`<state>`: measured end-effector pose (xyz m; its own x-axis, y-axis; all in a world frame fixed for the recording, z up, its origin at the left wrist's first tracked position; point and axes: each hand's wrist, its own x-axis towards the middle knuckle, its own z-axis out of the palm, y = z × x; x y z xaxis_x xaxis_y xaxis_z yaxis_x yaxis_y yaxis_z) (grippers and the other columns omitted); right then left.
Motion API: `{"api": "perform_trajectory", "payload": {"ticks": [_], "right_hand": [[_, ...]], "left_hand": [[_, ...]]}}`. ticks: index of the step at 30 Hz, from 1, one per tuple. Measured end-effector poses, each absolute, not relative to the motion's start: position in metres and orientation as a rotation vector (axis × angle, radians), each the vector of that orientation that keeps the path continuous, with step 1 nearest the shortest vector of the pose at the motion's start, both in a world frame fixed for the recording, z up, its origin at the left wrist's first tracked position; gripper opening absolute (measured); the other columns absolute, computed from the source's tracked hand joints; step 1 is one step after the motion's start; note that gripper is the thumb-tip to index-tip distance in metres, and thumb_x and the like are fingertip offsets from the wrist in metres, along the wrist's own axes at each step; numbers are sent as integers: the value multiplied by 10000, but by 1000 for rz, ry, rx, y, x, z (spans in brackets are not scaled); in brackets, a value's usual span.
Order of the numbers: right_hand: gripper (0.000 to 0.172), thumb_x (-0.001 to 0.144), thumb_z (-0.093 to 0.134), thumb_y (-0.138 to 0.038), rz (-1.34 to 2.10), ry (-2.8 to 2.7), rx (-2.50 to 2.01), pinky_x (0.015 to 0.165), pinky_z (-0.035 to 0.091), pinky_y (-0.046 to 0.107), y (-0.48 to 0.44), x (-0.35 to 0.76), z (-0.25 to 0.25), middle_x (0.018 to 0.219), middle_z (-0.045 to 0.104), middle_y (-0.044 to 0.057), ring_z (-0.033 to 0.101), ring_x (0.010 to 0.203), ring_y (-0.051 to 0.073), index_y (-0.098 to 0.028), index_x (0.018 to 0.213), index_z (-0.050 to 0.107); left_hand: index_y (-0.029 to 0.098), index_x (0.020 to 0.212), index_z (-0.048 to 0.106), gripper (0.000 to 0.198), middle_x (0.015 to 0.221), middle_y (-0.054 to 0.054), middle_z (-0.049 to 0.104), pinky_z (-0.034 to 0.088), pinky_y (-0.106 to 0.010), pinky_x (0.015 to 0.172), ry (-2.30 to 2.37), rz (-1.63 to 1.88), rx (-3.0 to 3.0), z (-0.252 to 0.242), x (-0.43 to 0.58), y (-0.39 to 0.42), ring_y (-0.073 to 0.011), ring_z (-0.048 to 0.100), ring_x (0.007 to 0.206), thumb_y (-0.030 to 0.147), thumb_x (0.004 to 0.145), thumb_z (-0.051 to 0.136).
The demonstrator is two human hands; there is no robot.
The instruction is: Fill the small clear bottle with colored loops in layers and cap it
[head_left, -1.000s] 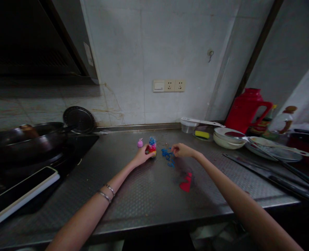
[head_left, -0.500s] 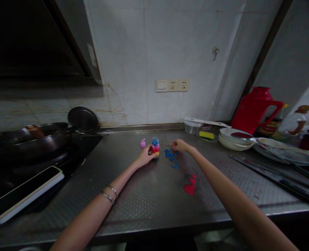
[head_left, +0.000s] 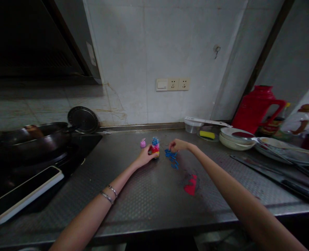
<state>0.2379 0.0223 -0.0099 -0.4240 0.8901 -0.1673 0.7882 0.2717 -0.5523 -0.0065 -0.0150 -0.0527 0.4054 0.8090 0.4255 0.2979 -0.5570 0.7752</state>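
A small clear jar (head_left: pixel 155 145) with blue, pink, red and yellow contents stands upright on the metal counter. Wrapped round its lower part are the fingers of my left hand (head_left: pixel 145 156). My right hand (head_left: pixel 177 145) is closed in a pinch at the upper edge of a loose pile of small blue pieces (head_left: pixel 173 160); whatever its fingertips hold is too small to make out. A pink cap with a loop (head_left: pixel 143 143) lies just behind my left hand. Nearer the front edge is a flat red patch of pieces (head_left: pixel 191 186).
On the left are a wok (head_left: pixel 36 139) on the stove, an upright round lid (head_left: pixel 83 120) and a white-edged phone-like slab (head_left: pixel 26 195). To the right stand a plastic tub, a yellow sponge (head_left: pixel 207 134), stacked bowls (head_left: pixel 236 142), plates, a long dark utensil and a red thermos (head_left: pixel 256 109).
My right hand has shifted slightly left, over the top of the blue pieces. My left hand and the jar have stayed in place.
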Motion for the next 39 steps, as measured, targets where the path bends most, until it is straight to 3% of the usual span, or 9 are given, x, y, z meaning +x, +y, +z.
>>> {"api": "perform_trajectory", "payload": {"ticks": [7, 24, 33, 39], "right_hand": [[272, 632, 505, -97, 453, -2365, -1600, 585, 421, 161, 28, 213, -13, 782, 679, 30, 592, 693, 124, -134, 829, 689], [271, 626, 469, -66, 637, -2579, -1572, 513, 399, 153, 13, 213, -6, 701, 677, 27, 588, 611, 117, -130, 763, 694], [274, 689, 478, -103, 319, -2434, -1628, 605, 405, 161, 27, 205, -10, 830, 688, 64, 608, 739, 138, -107, 857, 694], [243, 660, 508, -113, 377, -2491, -1644, 535, 383, 156, 30, 192, -19, 732, 684, 42, 592, 637, 119, -124, 809, 700]], "left_hand": [[141, 947, 522, 366, 888, -44, 586, 461, -285, 736, 953, 1086, 2031, -54, -6, -14, -148, 563, 793, 401, 709, 619], [138, 970, 512, 384, 916, -56, 583, 457, -295, 753, 929, 1082, 2046, -52, -7, -16, -159, 567, 814, 404, 713, 615], [135, 953, 505, 381, 891, -43, 576, 456, -286, 738, 933, 1080, 2031, -54, -6, -14, -145, 560, 783, 409, 712, 615], [134, 958, 518, 373, 899, -51, 582, 453, -292, 750, 954, 1084, 2042, -54, -7, -15, -151, 561, 795, 396, 712, 619]]}}
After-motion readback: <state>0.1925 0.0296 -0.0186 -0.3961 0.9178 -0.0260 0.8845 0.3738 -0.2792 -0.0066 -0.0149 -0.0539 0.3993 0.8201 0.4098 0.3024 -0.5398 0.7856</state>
